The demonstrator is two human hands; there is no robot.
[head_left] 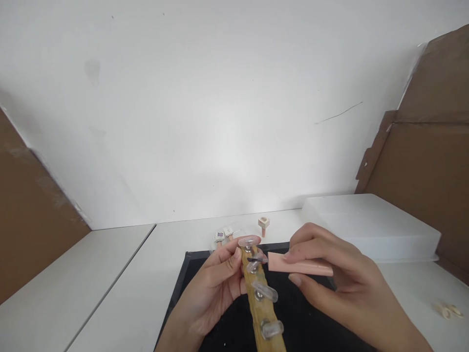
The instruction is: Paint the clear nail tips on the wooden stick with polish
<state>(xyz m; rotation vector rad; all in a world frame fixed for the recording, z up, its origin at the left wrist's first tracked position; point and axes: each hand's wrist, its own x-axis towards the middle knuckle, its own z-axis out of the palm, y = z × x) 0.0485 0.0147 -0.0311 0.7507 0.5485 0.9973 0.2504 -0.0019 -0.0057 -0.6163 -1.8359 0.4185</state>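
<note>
My left hand (214, 283) is closed around the upper end of a wooden strip (254, 307), which points down toward me. Several clear false nail tips sit along the strip on round metal mounts, among them a top one (249, 241), a middle one (266, 292) and a lower one (274, 328). Between my right hand's (340, 278) thumb and fingers is a nail polish brush (300, 265) with a pink handle, held level. Its dark bristles lie at the second nail tip from the top (252, 267), apparently touching it.
Beneath my hands lies a black mat (225, 325). A translucent white box (370, 227) stands at the right, with small cream rings (449, 310) nearer me. Behind the strip are a small white-topped pink piece (264, 223) and similar pieces (220, 237). Brown cardboard panels (425, 146) flank the table.
</note>
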